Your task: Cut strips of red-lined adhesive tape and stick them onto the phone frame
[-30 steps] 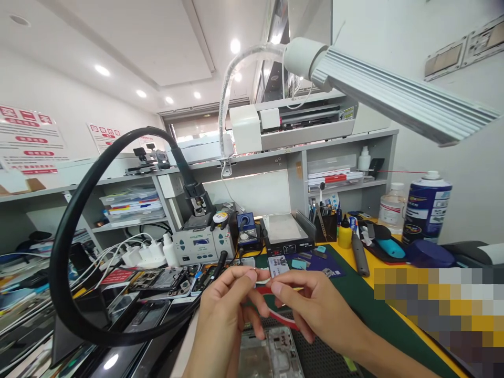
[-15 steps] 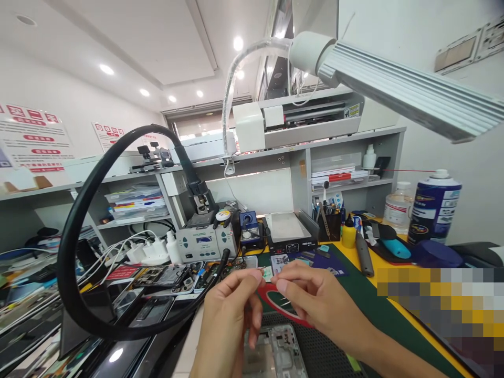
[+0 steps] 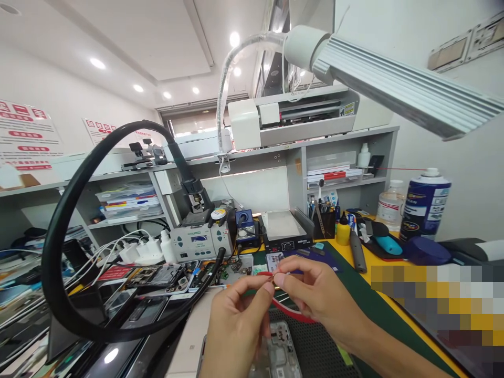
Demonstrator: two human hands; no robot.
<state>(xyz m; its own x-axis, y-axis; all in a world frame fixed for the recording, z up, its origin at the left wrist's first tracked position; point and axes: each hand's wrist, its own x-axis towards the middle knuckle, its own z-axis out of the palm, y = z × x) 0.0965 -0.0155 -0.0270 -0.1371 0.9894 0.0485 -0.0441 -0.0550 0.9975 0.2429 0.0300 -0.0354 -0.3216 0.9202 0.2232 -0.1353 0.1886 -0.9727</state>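
My left hand point(image 3: 242, 317) and my right hand point(image 3: 318, 294) meet over the bench, fingertips nearly touching. Each pinches thumb against forefinger on a tiny piece between them, too small to name. A thin red ring, which looks like a roll of tape point(image 3: 293, 312), hangs tilted at my right hand, its far side partly behind the fingers. My right hand's curled fingers seem to hold it. Below lies an opened phone frame point(image 3: 286, 349), partly covered by my left hand, on a black dotted mat point(image 3: 315, 344).
A hot-air station point(image 3: 200, 241) stands behind, its black hose point(image 3: 51, 252) looping across the left side. Phones and parts crowd the left. A heating plate point(image 3: 281, 227), yellow bottle point(image 3: 343, 231) and spray can point(image 3: 425, 205) stand at the back and right. A lamp point(image 3: 405, 84) hangs overhead.
My fingertips have come together from a small gap. The red roll has tilted and its far edge has risen. The camera view has turned slightly to the right.
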